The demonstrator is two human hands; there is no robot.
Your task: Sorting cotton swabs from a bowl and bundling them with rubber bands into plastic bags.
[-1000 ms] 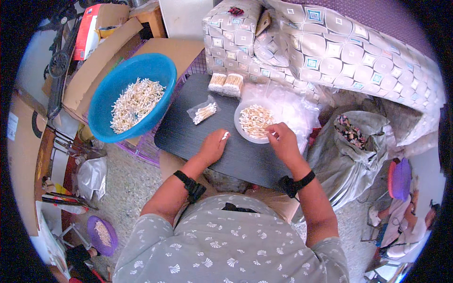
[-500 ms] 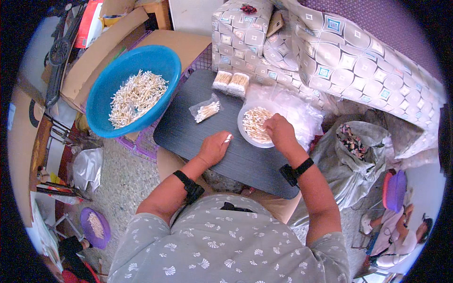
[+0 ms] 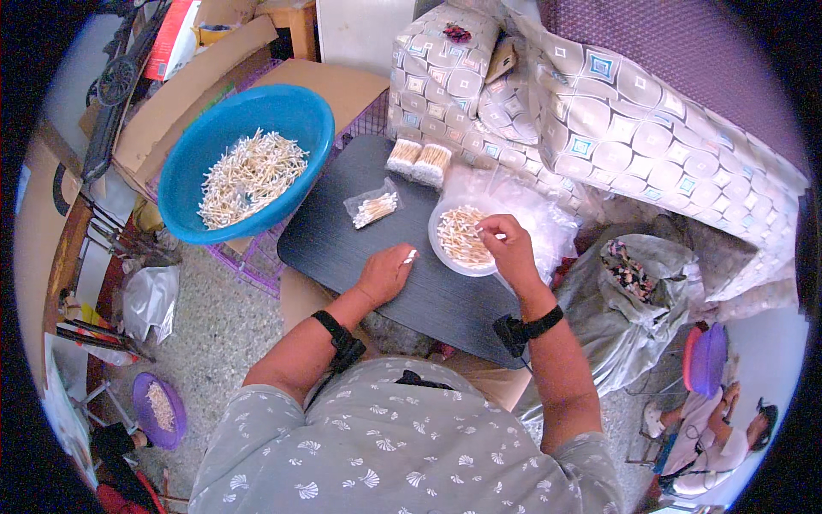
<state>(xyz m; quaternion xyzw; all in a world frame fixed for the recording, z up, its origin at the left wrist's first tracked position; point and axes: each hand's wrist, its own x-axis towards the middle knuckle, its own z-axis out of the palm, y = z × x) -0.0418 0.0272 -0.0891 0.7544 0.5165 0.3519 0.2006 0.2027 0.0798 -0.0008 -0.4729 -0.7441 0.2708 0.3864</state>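
Observation:
My left hand [image 3: 384, 275] rests at the near side of a dark table [image 3: 342, 248], closed round a few cotton swabs [image 3: 411, 256] whose white tips poke out by the thumb. Over the right rim of a white round bowl [image 3: 438, 246], my right hand [image 3: 513, 250] pinches with thumb and forefinger; a white swab tip shows at the fingers. Loose cotton swabs [image 3: 462, 233] fill the bowl. Farther left on the table lies a small clear bag with swabs [image 3: 375, 209]. Two bundles of swabs [image 3: 419, 161] stand at the far edge.
A big blue basin [image 3: 184, 206] of loose swabs sits left of the table on cardboard. Clear plastic bags [image 3: 544, 214] are heaped right of the bowl, near a grey sack [image 3: 591, 317]. A purple basin [image 3: 175, 428] is on the floor; a person [image 3: 711, 445] sits at right.
My right hand has lifted slightly and its fingers have come into view, pinched, with a white tip showing. The left hand stays closed on its swabs. The whole view has shifted a little.

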